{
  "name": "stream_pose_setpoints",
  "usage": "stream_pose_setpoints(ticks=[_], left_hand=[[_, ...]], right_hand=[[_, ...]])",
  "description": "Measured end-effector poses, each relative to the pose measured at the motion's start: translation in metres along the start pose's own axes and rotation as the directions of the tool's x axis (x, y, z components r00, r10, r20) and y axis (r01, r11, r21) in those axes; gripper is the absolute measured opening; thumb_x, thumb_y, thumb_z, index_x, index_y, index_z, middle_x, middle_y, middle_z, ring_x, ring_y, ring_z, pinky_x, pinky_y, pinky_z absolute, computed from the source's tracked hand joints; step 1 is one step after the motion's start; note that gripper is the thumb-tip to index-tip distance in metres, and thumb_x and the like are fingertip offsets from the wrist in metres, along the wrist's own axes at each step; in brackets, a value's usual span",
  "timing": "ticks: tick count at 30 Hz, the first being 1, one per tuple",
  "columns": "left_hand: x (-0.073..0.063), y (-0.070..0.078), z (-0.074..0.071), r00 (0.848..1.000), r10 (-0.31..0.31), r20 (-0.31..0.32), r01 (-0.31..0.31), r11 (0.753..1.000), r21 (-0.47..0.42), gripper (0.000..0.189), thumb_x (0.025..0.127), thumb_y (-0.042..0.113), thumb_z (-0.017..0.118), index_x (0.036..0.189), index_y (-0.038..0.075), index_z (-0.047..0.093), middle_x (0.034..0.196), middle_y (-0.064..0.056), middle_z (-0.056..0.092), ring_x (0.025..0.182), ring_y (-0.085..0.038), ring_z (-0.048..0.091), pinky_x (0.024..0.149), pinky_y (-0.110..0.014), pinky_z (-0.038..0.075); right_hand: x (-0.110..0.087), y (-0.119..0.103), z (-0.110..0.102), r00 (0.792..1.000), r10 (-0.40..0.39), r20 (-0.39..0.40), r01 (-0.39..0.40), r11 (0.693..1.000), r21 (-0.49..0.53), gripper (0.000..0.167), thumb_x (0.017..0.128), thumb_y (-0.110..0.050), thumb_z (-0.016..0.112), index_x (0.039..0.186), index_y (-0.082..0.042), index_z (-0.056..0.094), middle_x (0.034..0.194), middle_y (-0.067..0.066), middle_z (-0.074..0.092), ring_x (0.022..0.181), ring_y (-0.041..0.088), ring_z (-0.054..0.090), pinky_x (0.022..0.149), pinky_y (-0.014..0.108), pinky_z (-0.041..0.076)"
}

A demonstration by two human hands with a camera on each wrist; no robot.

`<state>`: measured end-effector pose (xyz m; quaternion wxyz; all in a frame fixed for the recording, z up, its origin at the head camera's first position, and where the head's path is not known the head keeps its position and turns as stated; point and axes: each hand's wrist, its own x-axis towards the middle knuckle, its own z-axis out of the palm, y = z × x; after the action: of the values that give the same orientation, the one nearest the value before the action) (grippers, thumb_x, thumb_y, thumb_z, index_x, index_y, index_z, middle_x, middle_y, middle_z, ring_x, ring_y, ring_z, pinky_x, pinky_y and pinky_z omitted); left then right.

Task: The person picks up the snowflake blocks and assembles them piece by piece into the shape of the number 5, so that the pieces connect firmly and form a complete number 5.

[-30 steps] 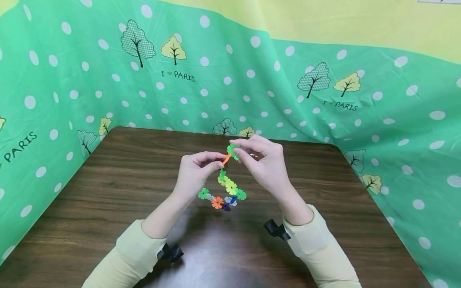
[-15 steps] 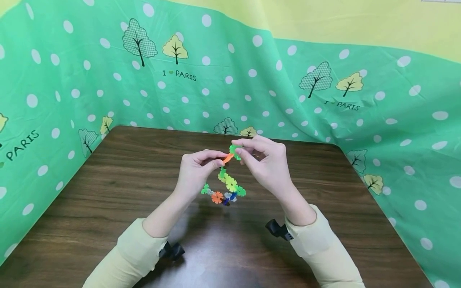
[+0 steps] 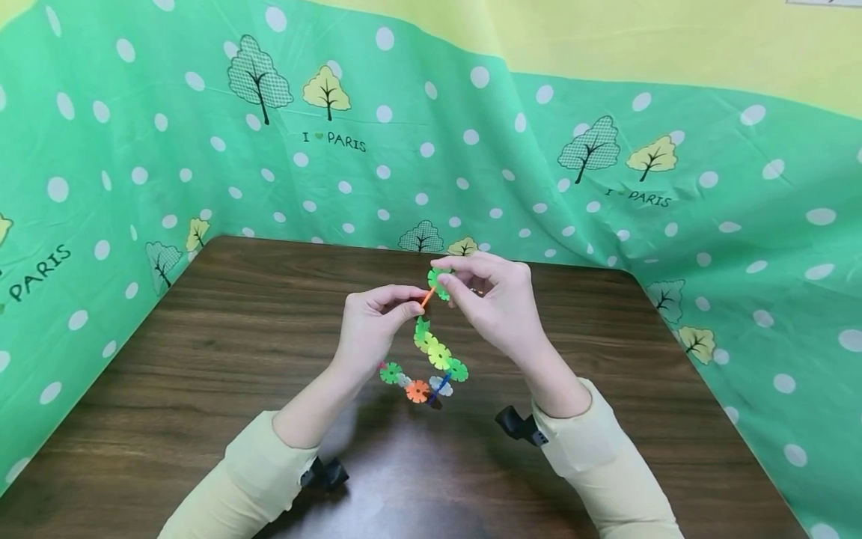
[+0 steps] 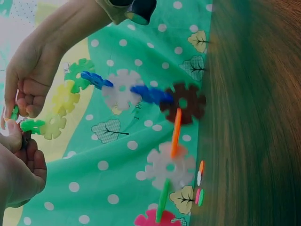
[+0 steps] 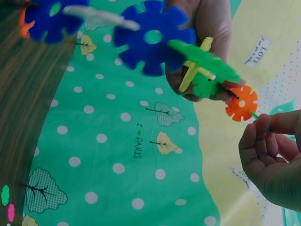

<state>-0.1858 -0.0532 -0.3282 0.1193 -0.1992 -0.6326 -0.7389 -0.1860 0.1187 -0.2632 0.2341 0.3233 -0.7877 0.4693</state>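
Note:
A curved chain of flower-shaped interlocking discs (image 3: 440,355) hangs between my hands over the dark table, in green, yellow, blue, white, brown and orange. My left hand (image 3: 367,329) pinches its upper end, where an orange interlocking disc (image 3: 427,299) stands edge-on at the fingertips. A green interlocking disc (image 3: 438,280) is pinched between thumb and index finger of my right hand (image 3: 503,307). Its edge meets the orange disc. In the right wrist view the orange disc (image 5: 242,103) faces the camera, between both hands. The left wrist view shows a pink disc (image 4: 157,218) at the chain's lower end.
Small loose discs (image 4: 200,197) lie on the wooden tabletop (image 3: 236,337) at the far side, mostly hidden behind my right hand in the head view. A green dotted curtain (image 3: 377,180) hangs along the table's back and sides. Both sleeves carry black wrist cameras (image 3: 521,427).
The hanging chain swings, lifting a little and then dropping lower and to the right. My left hand shifts slightly right, and the orange disc turns more edge-on. The right hand keeps its pinch.

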Motion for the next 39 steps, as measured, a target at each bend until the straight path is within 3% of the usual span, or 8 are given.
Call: stream_pose_setpoints(ticks=[6,10,13,19,23,29,35,39], left_hand=[[0.001,0.003,0.0,0.999,-0.017,0.039,0.015,0.998,0.058,0.022,0.083,0.014,0.071,0.103,0.005,0.072,0.096,-0.01,0.072,0.083,-0.016,0.065,0.075,-0.027,0.055],[0.001,0.004,-0.001,0.995,-0.069,0.073,0.067,0.997,0.026,0.027,0.083,0.013,0.071,0.11,0.007,0.07,0.102,-0.007,0.071,0.09,-0.017,0.065,0.081,-0.029,0.055],[0.002,0.003,-0.002,0.994,-0.072,0.086,0.071,0.997,0.01,0.03,0.082,0.011,0.072,0.111,0.005,0.069,0.103,-0.009,0.071,0.09,-0.018,0.065,0.081,-0.03,0.055],[0.003,0.006,-0.002,0.997,-0.015,0.078,0.012,0.999,0.04,0.025,0.081,0.008,0.072,0.106,0.004,0.072,0.096,-0.009,0.072,0.079,-0.016,0.064,0.069,-0.027,0.055],[0.001,0.008,0.0,0.997,0.024,0.07,-0.025,0.999,0.022,0.025,0.08,0.003,0.072,0.105,0.001,0.071,0.097,-0.01,0.071,0.082,-0.016,0.065,0.072,-0.027,0.056],[0.0,0.009,0.003,0.995,0.093,0.048,-0.094,0.995,0.02,0.023,0.08,0.002,0.071,0.103,-0.003,0.071,0.097,-0.009,0.071,0.088,-0.015,0.066,0.078,-0.027,0.055],[0.003,0.014,0.001,0.997,0.018,0.073,-0.014,0.999,-0.051,0.025,0.079,0.0,0.072,0.104,-0.003,0.069,0.096,-0.008,0.071,0.086,-0.019,0.067,0.08,-0.033,0.056],[0.006,0.015,-0.002,0.996,-0.045,0.081,0.048,0.998,-0.04,0.027,0.079,0.0,0.073,0.106,0.0,0.069,0.098,-0.008,0.071,0.088,-0.019,0.067,0.082,-0.032,0.055]], right_hand=[[0.005,-0.004,-0.006,0.999,0.037,0.012,-0.037,0.999,-0.006,0.015,0.082,-0.004,0.071,0.097,-0.006,0.074,0.064,-0.001,0.06,0.054,0.011,0.055,0.047,0.023,0.04],[0.008,-0.006,-0.009,0.997,0.069,0.037,-0.068,0.997,-0.02,0.014,0.083,-0.007,0.071,0.097,-0.008,0.074,0.064,-0.001,0.06,0.055,0.011,0.056,0.048,0.024,0.041],[0.008,-0.007,-0.011,0.996,0.073,0.059,-0.071,0.997,-0.028,0.014,0.083,-0.008,0.071,0.097,-0.009,0.074,0.065,-0.002,0.061,0.056,0.01,0.057,0.049,0.024,0.042],[0.01,-0.009,-0.015,0.991,-0.075,0.108,0.08,0.996,-0.039,0.016,0.081,-0.004,0.072,0.096,-0.009,0.074,0.074,-0.003,0.064,0.057,0.006,0.056,0.049,0.022,0.043],[0.01,-0.011,-0.016,0.975,-0.188,0.113,0.198,0.977,-0.081,0.017,0.079,0.001,0.072,0.094,-0.007,0.074,0.078,-0.001,0.067,0.059,0.003,0.053,0.053,0.019,0.043],[0.01,-0.017,-0.014,0.972,-0.212,0.104,0.226,0.963,-0.146,0.017,0.079,0.002,0.072,0.093,-0.007,0.074,0.075,-0.002,0.064,0.062,0.003,0.052,0.058,0.015,0.044],[0.009,-0.016,-0.012,0.981,-0.183,0.064,0.188,0.978,-0.086,0.016,0.079,0.003,0.071,0.093,-0.005,0.073,0.075,-0.001,0.063,0.062,0.005,0.055,0.058,0.019,0.048],[0.009,-0.009,-0.011,0.986,-0.155,0.065,0.16,0.985,-0.064,0.015,0.081,0.0,0.072,0.094,-0.006,0.073,0.071,-0.003,0.059,0.059,0.005,0.053,0.051,0.02,0.042]])
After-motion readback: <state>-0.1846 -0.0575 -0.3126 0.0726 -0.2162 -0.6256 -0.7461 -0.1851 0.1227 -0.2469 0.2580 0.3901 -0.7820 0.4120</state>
